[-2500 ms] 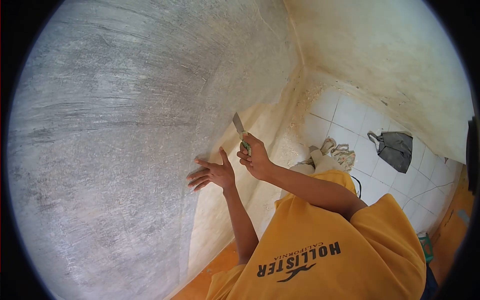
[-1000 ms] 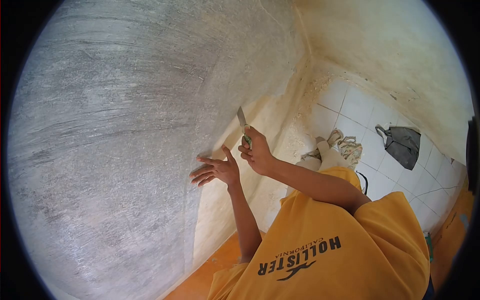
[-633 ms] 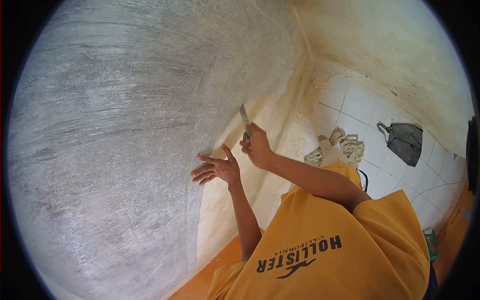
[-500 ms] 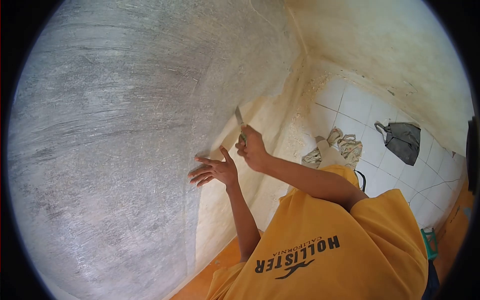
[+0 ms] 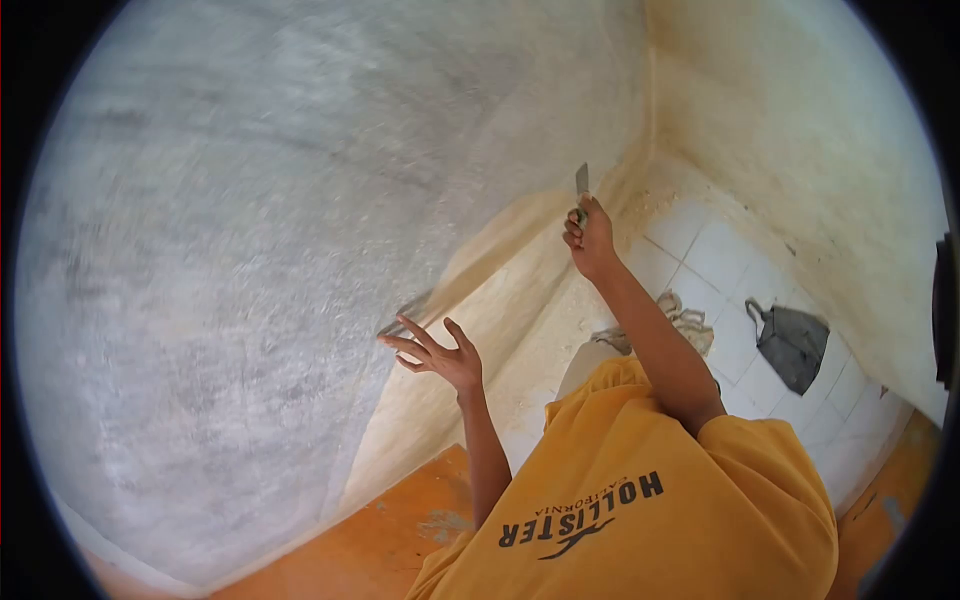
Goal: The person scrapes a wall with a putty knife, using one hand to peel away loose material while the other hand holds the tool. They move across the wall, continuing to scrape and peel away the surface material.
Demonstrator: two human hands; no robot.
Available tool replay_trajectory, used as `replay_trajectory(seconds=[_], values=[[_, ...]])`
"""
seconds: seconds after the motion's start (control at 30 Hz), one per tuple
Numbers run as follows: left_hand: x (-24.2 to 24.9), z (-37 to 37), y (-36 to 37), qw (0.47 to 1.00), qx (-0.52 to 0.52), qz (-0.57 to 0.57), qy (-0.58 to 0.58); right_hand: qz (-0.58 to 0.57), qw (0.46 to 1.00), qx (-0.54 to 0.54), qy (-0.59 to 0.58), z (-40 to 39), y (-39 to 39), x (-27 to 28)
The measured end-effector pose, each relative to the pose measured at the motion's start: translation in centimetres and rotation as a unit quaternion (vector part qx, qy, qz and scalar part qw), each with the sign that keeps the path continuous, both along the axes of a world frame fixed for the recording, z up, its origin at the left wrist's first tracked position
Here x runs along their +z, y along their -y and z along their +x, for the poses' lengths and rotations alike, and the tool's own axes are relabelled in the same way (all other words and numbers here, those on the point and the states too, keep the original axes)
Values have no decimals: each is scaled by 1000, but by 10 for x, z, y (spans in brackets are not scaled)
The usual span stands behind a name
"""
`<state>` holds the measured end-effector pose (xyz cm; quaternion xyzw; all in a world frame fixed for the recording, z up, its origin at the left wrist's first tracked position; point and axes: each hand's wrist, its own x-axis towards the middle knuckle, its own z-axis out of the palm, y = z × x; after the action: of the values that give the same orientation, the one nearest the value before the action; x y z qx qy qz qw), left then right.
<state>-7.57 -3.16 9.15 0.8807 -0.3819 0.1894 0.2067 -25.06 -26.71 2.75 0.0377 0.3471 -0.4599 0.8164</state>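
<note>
My right hand grips a small flat-bladed scraper, its blade pointing up in the view, near the border between the rough grey wall surface and a smoother beige patch. Lower and to the left, my left hand has its fingers spread, with the fingertips at the grey edge of the wall. Nothing shows in its grasp. Whether the blade touches the wall is unclear.
A second beige wall meets the first at a corner. On the white tiled floor lie a dark grey bag and crumpled patterned cloth. Pale debris lies along the wall base. An orange surface shows at the bottom.
My right hand has moved up and right with the scraper, towards the corner, and that arm is straighter. My left hand remains by the wall. The whole view has shifted and tilted somewhat.
</note>
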Motion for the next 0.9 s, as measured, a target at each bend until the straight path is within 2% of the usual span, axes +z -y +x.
replay_trajectory(seconds=[0.07, 0.17, 0.27, 0.33, 0.43, 0.5, 0.6, 0.7, 0.8, 0.87, 0.9], values=[[2, 10, -11, 1000, 15, -21, -7, -74, 995, 40, -62, 5, -6, -3], [0, 33, -35, 998, 33, -36, 46, -64, 991, 60, -105, 25, -27, -2], [1, 44, -53, 996, 55, -66, 28, -92, 981, 90, -144, 55, -67, 23], [2, 52, -66, 996, 55, -64, 25, -116, 979, 107, -131, 79, -107, 46], [-5, 58, -77, 998, 42, -43, 17, -81, 976, 164, -115, 96, -174, 128], [-9, 58, -75, 999, 20, -44, 3, -97, 980, 164, -54, 98, -180, 143], [-19, 61, -78, 999, -8, -38, -36, -121, 979, 146, -73, 108, -186, 133], [-30, 68, -62, 998, -19, -67, -5, -111, 981, 142, -65, 110, -194, 150], [-40, 70, -47, 995, -14, -96, -1, -86, 988, 121, -45, 108, -188, 147], [-36, 69, -40, 993, -9, -119, 5, -103, 989, 103, -25, 105, -164, 121], [-37, 69, -35, 992, 4, -128, 18, -110, 989, 95, -12, 108, -158, 130]])
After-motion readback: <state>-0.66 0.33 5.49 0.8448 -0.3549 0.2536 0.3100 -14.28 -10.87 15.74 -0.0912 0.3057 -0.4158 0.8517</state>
